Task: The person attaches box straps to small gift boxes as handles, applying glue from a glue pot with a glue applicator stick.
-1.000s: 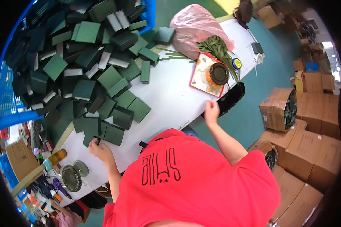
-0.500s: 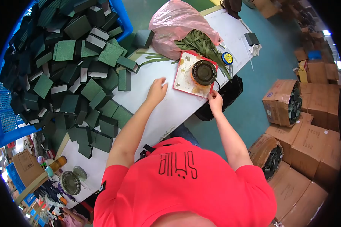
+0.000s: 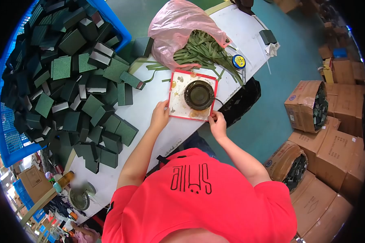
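A red-edged white tray [image 3: 178, 106] lies on the white table [image 3: 162, 137] with a round dark pot [image 3: 199, 95] standing on it. My left hand [image 3: 160, 115] grips the tray's left near corner. My right hand [image 3: 218, 124] grips its right near corner. Green ribbon strips [image 3: 202, 48] spill from a pink plastic bag [image 3: 178, 28] just beyond the tray.
Dark green boxes [image 3: 81, 89] are heaped on the table's left and in a blue crate [image 3: 0, 133]. A yellow tape roll [image 3: 239, 61] lies at the table's right edge. Cardboard cartons [image 3: 324, 141] stand on the floor at right. A small fan [image 3: 80, 198] sits at the near left.
The tray has slid toward me and turned. My left hand came from the table middle to the tray's left corner. My right hand stays on its right corner.
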The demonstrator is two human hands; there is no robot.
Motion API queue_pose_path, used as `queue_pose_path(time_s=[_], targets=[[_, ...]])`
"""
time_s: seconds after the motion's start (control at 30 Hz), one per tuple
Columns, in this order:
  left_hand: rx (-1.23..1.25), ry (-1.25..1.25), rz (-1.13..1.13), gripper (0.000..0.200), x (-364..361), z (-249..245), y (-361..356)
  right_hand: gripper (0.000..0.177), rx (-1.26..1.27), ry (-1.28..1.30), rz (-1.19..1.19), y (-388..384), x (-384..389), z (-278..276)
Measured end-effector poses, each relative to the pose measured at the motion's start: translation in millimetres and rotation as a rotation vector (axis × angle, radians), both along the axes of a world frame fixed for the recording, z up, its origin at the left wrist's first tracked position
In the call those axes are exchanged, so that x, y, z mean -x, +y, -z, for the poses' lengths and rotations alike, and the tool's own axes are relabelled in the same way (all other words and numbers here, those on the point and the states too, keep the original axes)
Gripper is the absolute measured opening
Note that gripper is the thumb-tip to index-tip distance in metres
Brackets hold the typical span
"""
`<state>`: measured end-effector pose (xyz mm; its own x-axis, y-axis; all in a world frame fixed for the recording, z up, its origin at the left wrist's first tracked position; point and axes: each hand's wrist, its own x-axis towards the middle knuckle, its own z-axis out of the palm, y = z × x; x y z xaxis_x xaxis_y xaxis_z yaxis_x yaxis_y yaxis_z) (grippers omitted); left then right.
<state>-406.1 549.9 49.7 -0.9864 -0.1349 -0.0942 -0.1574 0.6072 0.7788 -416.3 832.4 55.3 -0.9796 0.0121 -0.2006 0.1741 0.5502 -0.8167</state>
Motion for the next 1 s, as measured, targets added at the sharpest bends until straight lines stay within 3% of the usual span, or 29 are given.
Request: queue_pose_path(time_s=[0.17,0.37,0.7,0.83,0.9,1.0], targets=[[-0.046,-0.111,-0.112,0.035,-39.3,-16.9,-11.5,0.028,0.0,-0.016,-0.1,-18.1,-21.8,-3.8],[0.013,-0.04,-0.152,0.035,-75.5,-0.9,-21.7,0.031,-0.007,-0.005,-0.206,-25.4,-31.1,-4.6],[0.02,-0.196,-0.252,0.033,-80.2,-21.7,-36.0,0.032,0.012,0.02,-0.324,-40.6,-34.7,-10.7],[0.027,-0.241,-0.253,0.031,-73.3,-24.6,-40.6,0.02,0.007,0.091,-0.349,-29.1,-27.9,-3.3],[0.049,-0.232,-0.246,0.031,-75.7,-19.3,-43.0,0.016,-0.078,0.16,-0.17,-11.8,-16.8,-12.8],[0.016,-0.233,-0.273,0.029,-78.0,-16.9,-42.0,0.028,-0.206,0.171,0.046,22.2,1.7,11.7]])
